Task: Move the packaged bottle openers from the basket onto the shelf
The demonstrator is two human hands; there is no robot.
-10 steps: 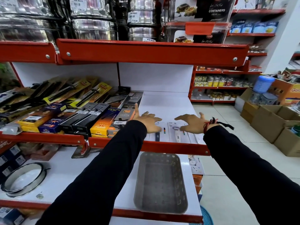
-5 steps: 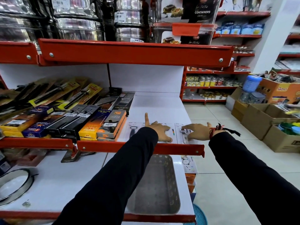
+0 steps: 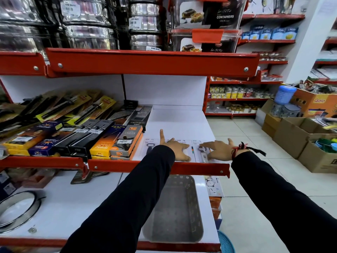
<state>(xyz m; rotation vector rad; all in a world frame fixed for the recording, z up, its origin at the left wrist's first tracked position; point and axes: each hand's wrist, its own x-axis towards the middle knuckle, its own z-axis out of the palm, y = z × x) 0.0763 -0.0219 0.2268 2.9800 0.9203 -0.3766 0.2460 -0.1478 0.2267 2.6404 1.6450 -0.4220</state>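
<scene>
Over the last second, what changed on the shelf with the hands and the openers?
Both hands, left hand and right hand, slid back toward the front lip, spreading the packaged bottle openers flat. Nothing gripped or released. The basket below stayed put.

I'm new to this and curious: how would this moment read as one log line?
left hand: flat on packaged bottle openers | right hand: flat on them | shelf: openers placed | basket: looks empty
</scene>
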